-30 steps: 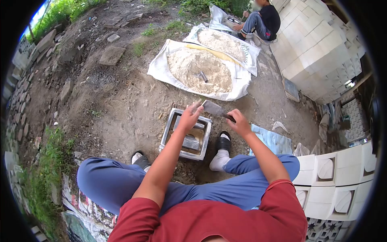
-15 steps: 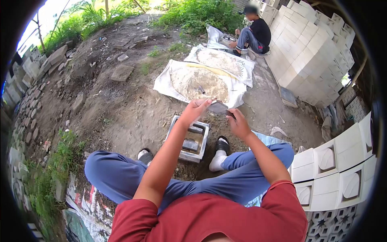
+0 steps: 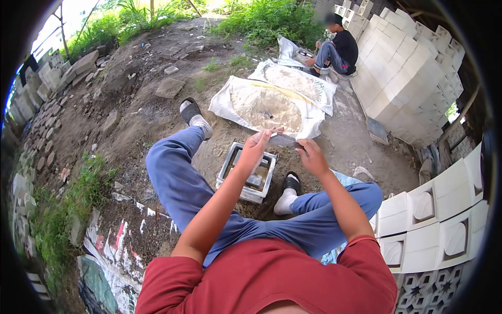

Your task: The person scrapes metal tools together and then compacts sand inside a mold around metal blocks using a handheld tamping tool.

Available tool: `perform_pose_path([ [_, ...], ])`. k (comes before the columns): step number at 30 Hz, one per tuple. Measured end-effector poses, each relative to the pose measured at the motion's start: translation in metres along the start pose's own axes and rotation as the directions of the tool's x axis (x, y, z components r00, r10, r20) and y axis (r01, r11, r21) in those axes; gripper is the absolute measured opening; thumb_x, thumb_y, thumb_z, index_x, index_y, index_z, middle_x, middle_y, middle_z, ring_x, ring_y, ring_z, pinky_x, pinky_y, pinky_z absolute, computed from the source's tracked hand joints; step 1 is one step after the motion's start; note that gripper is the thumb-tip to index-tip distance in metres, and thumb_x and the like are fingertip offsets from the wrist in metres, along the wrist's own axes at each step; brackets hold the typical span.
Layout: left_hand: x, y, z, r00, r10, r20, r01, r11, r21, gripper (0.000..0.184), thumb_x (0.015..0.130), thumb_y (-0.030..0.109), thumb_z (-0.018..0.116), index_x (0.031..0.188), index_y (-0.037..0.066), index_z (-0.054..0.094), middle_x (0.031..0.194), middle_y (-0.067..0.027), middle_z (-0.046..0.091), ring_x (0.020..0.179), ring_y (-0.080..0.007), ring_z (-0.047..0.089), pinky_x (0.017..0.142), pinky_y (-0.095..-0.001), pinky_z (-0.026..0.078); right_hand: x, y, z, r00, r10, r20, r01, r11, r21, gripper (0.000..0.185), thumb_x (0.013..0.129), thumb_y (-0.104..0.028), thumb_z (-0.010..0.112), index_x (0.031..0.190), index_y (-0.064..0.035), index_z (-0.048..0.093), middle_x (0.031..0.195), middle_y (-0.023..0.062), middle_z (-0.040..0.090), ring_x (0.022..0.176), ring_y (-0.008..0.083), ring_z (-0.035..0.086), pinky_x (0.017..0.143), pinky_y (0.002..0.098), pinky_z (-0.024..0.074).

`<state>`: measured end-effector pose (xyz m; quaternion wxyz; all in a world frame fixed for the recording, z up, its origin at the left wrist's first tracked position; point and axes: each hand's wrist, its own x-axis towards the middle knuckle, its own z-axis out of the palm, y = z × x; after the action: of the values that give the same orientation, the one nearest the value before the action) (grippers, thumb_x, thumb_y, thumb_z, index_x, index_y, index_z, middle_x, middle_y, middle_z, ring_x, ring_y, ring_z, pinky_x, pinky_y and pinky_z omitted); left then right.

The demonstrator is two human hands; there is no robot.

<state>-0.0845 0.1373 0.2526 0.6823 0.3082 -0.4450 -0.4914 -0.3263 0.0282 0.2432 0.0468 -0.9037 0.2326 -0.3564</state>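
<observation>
A thin, flat grey plate is held up between my two hands, seen nearly edge-on. My left hand pinches its left end, and my right hand is closed on its right end. Below them, on the ground between my feet, stands a rectangular metal mould box with raised inner blocks. My left forearm and hand hide part of the box.
Beyond my hands, white sacks lie spread under heaps of pale powder. A person sits farther back beside stacked pale blocks. Patterned blocks stand at right. Rubble and grass lie left.
My left foot has moved forward and left, away from the mould box, and that leg has straightened somewhat. The plate has turned more edge-on while both hands keep hold of it.
</observation>
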Motion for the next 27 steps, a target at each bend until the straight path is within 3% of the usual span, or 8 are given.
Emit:
perform_pose_path([
  [1, -0.005, -0.002, 0.0, 1.0, -0.002, 0.009, 0.002, 1.0, -0.005, 0.033, 0.111, 0.023, 0.056, 0.132, 0.002, 0.07, 0.133, -0.0055, 0.07, 0.128, -0.0144, 0.058, 0.113, -0.0316, 0.04, 0.002, -0.006, -0.001, 1.0, -0.01, -0.012, 0.01, 1.0, -0.01, 0.024, 0.094, -0.009, 0.071, 0.116, -0.0014, 0.065, 0.107, 0.018, 0.069, 0.102, 0.04, 0.064, 0.091, 0.0456, 0.0521],
  [3, -0.013, -0.008, 0.0, 0.949, 0.314, -0.022, -0.308, 0.941, 0.139, 0.03, 0.11, 0.014, 0.055, 0.134, 0.001, 0.067, 0.145, -0.0116, 0.064, 0.138, -0.0204, 0.054, 0.118, -0.0342, 0.037, 0.004, -0.017, 0.0, 1.0, -0.007, -0.02, 0.006, 1.0, -0.027, 0.023, 0.093, -0.008, 0.072, 0.113, -0.0016, 0.065, 0.106, 0.0174, 0.069, 0.1, 0.0394, 0.064, 0.089, 0.0457, 0.0518],
  [12, -0.012, -0.021, -0.029, 0.865, 0.493, -0.092, -0.477, 0.866, 0.152, 0.038, 0.092, -0.013, 0.066, 0.127, 0.001, 0.066, 0.144, -0.0189, 0.062, 0.133, -0.0276, 0.06, 0.111, -0.0392, 0.048, 0.015, -0.036, 0.016, 0.985, -0.029, -0.171, 0.017, 0.997, -0.074, 0.035, 0.08, 0.003, 0.079, 0.111, -0.0038, 0.064, 0.102, 0.0151, 0.069, 0.095, 0.0375, 0.064, 0.087, 0.046, 0.0511],
  [16, -0.006, -0.023, -0.031, 0.873, 0.442, -0.207, -0.46, 0.887, -0.044, 0.031, 0.088, -0.019, 0.068, 0.112, 0.0, 0.062, 0.139, -0.023, 0.064, 0.13, -0.0291, 0.062, 0.106, -0.0407, 0.053, 0.021, -0.03, 0.034, 0.989, 0.009, -0.149, -0.006, 1.0, 0.019, 0.036, 0.08, 0.005, 0.079, 0.111, -0.0038, 0.064, 0.102, 0.0145, 0.069, 0.094, 0.0375, 0.064, 0.085, 0.0465, 0.0514],
  [19, 0.003, -0.034, -0.043, 0.878, 0.452, -0.16, -0.446, 0.892, 0.072, 0.032, 0.089, -0.019, 0.064, 0.114, 0.001, 0.057, 0.14, -0.028, 0.062, 0.13, -0.0352, 0.063, 0.109, -0.0439, 0.05, 0.018, -0.019, 0.054, 0.985, 0.021, -0.171, -0.012, 0.998, 0.055, 0.035, 0.08, 0.005, 0.078, 0.111, -0.0038, 0.064, 0.101, 0.0143, 0.069, 0.093, 0.0371, 0.064, 0.084, 0.0465, 0.0513],
  [23, 0.014, -0.054, -0.054, 0.911, 0.387, -0.146, -0.348, 0.908, 0.233, 0.027, 0.092, -0.014, 0.067, 0.112, 0.001, 0.057, 0.134, -0.0291, 0.066, 0.126, -0.0321, 0.066, 0.107, -0.042, 0.052, -0.003, 0.0, 0.087, 0.977, 0.133, -0.164, -0.112, 0.985, 0.128, 0.032, 0.083, 0.003, 0.078, 0.111, -0.0039, 0.065, 0.101, 0.0145, 0.069, 0.093, 0.0366, 0.064, 0.084, 0.0457, 0.0515],
  [25, 0.021, -0.068, -0.053, 0.924, 0.31, -0.222, -0.286, 0.949, 0.133, 0.024, 0.095, -0.011, 0.067, 0.113, 0.001, 0.057, 0.132, -0.0286, 0.067, 0.123, -0.0309, 0.067, 0.105, -0.0393, 0.053, -0.012, 0.002, 0.098, 0.961, 0.254, -0.108, -0.232, 0.955, 0.185, 0.025, 0.088, 0.0, 0.076, 0.11, -0.0039, 0.065, 0.102, 0.0155, 0.069, 0.093, 0.0363, 0.065, 0.084, 0.0439, 0.0521],
  [27, 0.029, -0.079, -0.052, 0.93, 0.04, -0.364, -0.105, 0.981, -0.162, 0.027, 0.097, -0.01, 0.065, 0.121, 0.001, 0.058, 0.132, -0.028, 0.068, 0.123, -0.0283, 0.068, 0.104, -0.0351, 0.053, -0.02, 0.001, 0.104, 0.941, 0.335, -0.051, -0.315, 0.92, 0.235, 0.023, 0.09, -0.003, 0.075, 0.11, -0.0032, 0.065, 0.102, 0.0159, 0.069, 0.093, 0.036, 0.065, 0.084, 0.0428, 0.0524],
])
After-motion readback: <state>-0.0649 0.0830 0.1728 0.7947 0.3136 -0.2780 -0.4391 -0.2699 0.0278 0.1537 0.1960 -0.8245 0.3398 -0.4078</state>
